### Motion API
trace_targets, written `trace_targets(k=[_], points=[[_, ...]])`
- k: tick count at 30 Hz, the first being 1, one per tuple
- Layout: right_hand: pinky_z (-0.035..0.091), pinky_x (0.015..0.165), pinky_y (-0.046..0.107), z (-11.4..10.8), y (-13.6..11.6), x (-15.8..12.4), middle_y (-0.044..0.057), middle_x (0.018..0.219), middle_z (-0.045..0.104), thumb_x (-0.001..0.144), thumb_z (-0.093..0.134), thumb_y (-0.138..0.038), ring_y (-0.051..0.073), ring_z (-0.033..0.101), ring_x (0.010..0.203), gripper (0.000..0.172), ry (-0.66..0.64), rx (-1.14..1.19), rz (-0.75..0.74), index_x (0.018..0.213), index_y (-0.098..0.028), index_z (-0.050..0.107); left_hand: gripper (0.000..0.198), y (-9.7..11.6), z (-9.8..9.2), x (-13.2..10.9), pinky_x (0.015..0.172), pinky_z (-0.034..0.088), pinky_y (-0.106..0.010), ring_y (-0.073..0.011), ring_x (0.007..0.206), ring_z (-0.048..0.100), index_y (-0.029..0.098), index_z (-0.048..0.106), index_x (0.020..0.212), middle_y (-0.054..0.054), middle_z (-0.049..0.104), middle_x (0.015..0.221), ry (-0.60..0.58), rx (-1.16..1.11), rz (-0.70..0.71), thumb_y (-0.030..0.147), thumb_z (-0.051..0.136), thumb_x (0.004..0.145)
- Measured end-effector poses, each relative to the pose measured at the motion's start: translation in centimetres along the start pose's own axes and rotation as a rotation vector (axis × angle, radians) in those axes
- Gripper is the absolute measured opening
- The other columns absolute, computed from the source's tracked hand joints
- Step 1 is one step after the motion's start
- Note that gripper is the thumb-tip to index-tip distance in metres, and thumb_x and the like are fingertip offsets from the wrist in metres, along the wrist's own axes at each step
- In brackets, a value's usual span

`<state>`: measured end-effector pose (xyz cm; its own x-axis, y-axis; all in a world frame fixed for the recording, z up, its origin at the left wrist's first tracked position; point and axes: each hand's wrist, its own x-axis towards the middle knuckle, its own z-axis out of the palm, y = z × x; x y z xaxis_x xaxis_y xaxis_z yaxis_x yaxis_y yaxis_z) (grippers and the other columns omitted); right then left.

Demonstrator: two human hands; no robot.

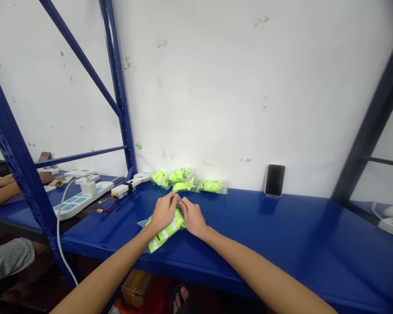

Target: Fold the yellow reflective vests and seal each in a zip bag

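A clear plastic bag with a folded neon-yellow item with pale reflective bands (165, 235) lies near the front edge of the blue shelf table (249, 235). At the bag's far end, my left hand (165, 211) pinches the clear plastic from the left. My right hand (192, 216) grips the same end from the right, its fingertips close to the left ones. Behind my hands, against the wall, lie several more bagged neon-yellow items (180, 175), one of them (212, 186) flat to the right of the others.
A black-screened phone (275, 179) leans on the wall. At the left are a white power strip (81, 200) with a plugged-in adapter, a white device (126, 187) with red and black wires, and blue posts (16, 144). Another person's arm (3, 194) reaches in beyond them.
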<state>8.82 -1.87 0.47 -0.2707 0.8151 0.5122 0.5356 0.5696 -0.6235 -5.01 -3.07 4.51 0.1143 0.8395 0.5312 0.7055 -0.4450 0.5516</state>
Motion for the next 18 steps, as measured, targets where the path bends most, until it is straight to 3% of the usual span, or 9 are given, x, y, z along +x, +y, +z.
trace_targets(k=[6, 11, 14, 18], points=[[0.031, 0.060, 0.023, 0.1, 0.1, 0.2, -0.001, 0.073, 0.062, 0.097, 0.031, -0.037, 0.014, 0.052, 0.062, 0.030, 0.017, 0.122, -0.046, 0.082, -0.022, 0.052, 0.032, 0.0, -0.1, -0.1, 0.064, 0.039, -0.026, -0.0182, 0.068, 0.060, 0.020, 0.058, 0.078, -0.001, 0.066, 0.071, 0.010, -0.017, 0.014, 0.037, 0.034, 0.093], [0.031, 0.058, 0.023, -0.3, -0.2, -0.2, -0.003, 0.061, 0.050, 0.094, 0.031, -0.038, 0.013, 0.046, 0.059, 0.037, 0.119, 0.280, 0.032, 0.066, -0.020, 0.046, 0.035, 0.1, -0.7, -0.1, 0.062, 0.038, -0.025, -0.0165, 0.064, 0.058, 0.019, 0.058, 0.077, 0.000, 0.063, 0.068, -0.065, -0.073, 0.070, 0.039, 0.034, 0.094], [0.031, 0.052, 0.023, -0.5, 0.2, -0.2, -0.004, 0.051, 0.043, 0.090, 0.030, -0.033, 0.012, 0.042, 0.050, 0.034, 0.011, 0.541, 0.144, 0.062, -0.020, 0.044, 0.037, 0.0, -0.9, 0.0, 0.060, 0.037, -0.025, -0.0158, 0.061, 0.056, 0.019, 0.057, 0.075, 0.001, 0.062, 0.065, -0.081, -0.061, 0.075, 0.041, 0.034, 0.094], [0.032, 0.042, 0.021, -0.8, 1.4, 0.2, -0.006, 0.047, 0.042, 0.079, 0.042, -0.026, 0.009, 0.039, 0.038, 0.016, -0.205, 0.821, 0.276, 0.064, -0.020, 0.045, 0.036, -0.1, -0.9, -0.1, 0.057, 0.035, -0.026, -0.0150, 0.056, 0.053, 0.019, 0.056, 0.077, 0.002, 0.057, 0.062, -0.097, 0.018, 0.107, 0.040, 0.032, 0.095]])
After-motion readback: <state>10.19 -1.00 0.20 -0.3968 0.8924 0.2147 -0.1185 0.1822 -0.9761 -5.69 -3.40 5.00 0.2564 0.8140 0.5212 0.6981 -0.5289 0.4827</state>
